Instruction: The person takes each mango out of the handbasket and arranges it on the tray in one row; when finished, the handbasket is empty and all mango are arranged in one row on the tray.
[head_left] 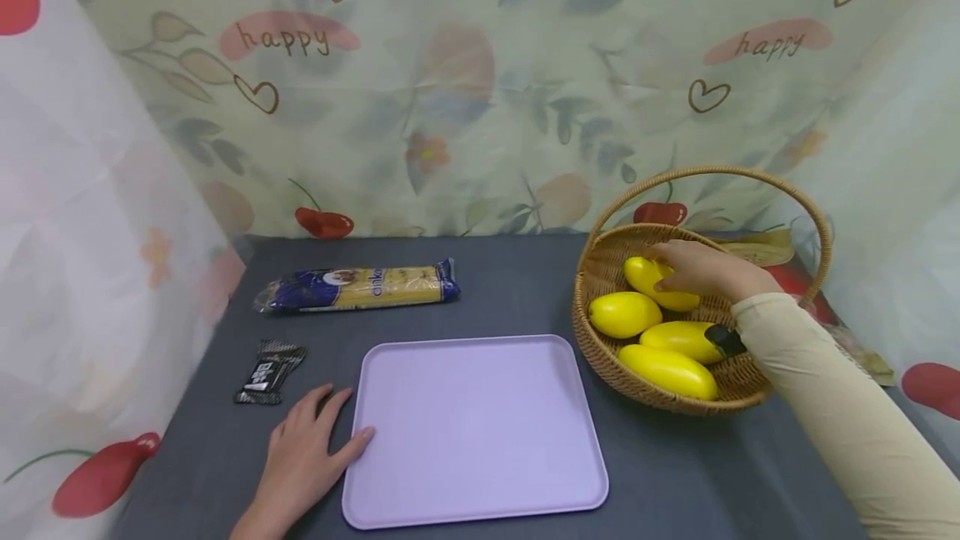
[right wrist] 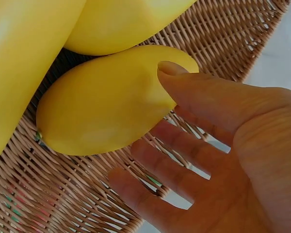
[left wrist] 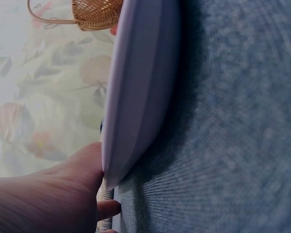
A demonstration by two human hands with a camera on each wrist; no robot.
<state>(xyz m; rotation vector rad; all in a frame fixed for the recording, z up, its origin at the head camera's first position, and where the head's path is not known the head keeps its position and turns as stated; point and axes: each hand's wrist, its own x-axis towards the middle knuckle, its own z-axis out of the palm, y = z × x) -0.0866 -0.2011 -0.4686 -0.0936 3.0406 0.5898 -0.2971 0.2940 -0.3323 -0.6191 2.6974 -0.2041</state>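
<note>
Several yellow mangoes (head_left: 625, 315) lie in a wicker basket (head_left: 600, 354) at the right in the head view. My right hand (head_left: 701, 267) reaches into the basket at the rearmost mango (head_left: 643, 275). In the right wrist view its thumb lies over one end of that mango (right wrist: 102, 107), while the other fingers extend beside its lower side, not wrapped round it. My left hand (head_left: 303, 450) rests relaxed at the left edge of a lilac tray (head_left: 480, 432). Its thumb touches the rim, and the other fingers lie on the table.
A long blue-and-yellow packet (head_left: 363, 286) lies behind the tray. A small black wrapped packet (head_left: 270, 372) is left of it. The basket's tall handle (head_left: 712, 171) arches over the mangoes. Another red and tan package (head_left: 795, 282) shows partly behind the basket. Patterned curtains enclose the grey table.
</note>
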